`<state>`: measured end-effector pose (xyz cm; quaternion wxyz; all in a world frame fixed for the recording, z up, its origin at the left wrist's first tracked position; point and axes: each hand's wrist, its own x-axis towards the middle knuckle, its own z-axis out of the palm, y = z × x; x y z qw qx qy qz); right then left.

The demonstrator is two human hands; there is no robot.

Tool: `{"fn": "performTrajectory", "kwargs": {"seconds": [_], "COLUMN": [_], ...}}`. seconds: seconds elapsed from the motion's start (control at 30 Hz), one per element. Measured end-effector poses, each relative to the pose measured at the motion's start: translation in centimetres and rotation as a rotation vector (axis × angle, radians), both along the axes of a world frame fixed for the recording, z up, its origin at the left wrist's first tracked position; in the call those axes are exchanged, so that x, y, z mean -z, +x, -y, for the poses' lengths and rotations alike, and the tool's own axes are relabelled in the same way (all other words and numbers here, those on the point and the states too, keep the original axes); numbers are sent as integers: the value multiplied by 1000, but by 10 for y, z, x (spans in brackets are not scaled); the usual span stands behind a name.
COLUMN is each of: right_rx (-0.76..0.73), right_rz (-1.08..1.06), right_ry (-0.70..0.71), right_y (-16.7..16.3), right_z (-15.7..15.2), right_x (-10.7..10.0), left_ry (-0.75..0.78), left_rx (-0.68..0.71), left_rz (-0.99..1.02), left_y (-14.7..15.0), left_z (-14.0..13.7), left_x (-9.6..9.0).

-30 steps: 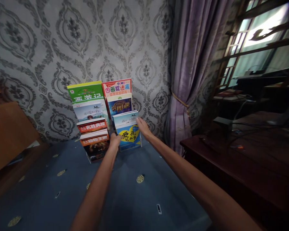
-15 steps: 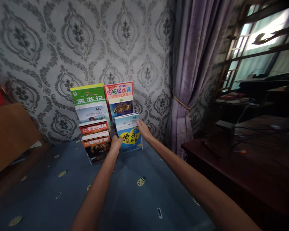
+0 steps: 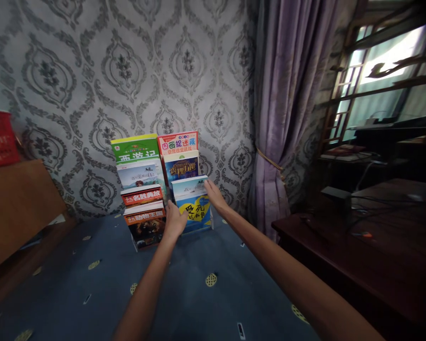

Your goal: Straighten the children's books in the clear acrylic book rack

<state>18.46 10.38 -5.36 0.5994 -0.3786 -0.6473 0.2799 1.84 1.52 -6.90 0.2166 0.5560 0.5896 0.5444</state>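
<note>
Right now both arms reach out to the blue paperback with the yellow heart on its cover [image 3: 195,208], which stands upright in the front slot of the right-hand column of a tiered book display, on a dark blue patterned bedspread [image 3: 206,293] against the wall. The left hand [image 3: 175,220] is at the book's lower left corner, fingers curled against the edge; it looks clamped on that corner, though the fingertips are hidden behind the hand. The right hand [image 3: 215,194] lies flat and open, fingers together, along the book's upper right edge. I judge the step in hand to be squaring or seating this book in its slot. The next move, as I see it, calls for a steady 2-handed hold so the cover stays upright and does not tip the neighbours.

Behind it stand 2 more books in the same column, a dark blue one [image 3: 181,166] and a white and red one [image 3: 178,142]. The left column holds 4: a green-topped book [image 3: 135,147], a pale one [image 3: 137,174], a red-banded one [image 3: 142,195] and an orange-banded one with a dark animal picture [image 3: 145,223].

Grey damask wallpaper [image 3: 92,71] covers the wall, a tied purple curtain [image 3: 284,118] hangs beside a latticed window [image 3: 386,71], a dark wooden counter [image 3: 358,246] stands to the right, and a brown wooden board [image 3: 17,203] leans at the left.
</note>
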Motion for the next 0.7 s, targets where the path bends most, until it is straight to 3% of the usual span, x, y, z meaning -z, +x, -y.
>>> {"fn": "performTrajectory", "kwargs": {"seconds": [0.17, 0.3, 0.5, 0.7], "right_rx": [24, 39, 79, 134], "right_rz": [-45, -69, -87, -63], "right_ry": [-21, -33, -82, -99], "right_y": [4, 10, 20, 33], "right_z": [0, 1, 7, 39], "right_x": [2, 9, 23, 57], "left_ry": [44, 104, 92, 123], "left_rx": [-4, 44, 101, 135], "left_rz": [-59, -96, -67, -100], "left_y": [6, 5, -8, -21], "left_z": [15, 27, 45, 76], "left_x": [-20, -15, 28, 77]}}
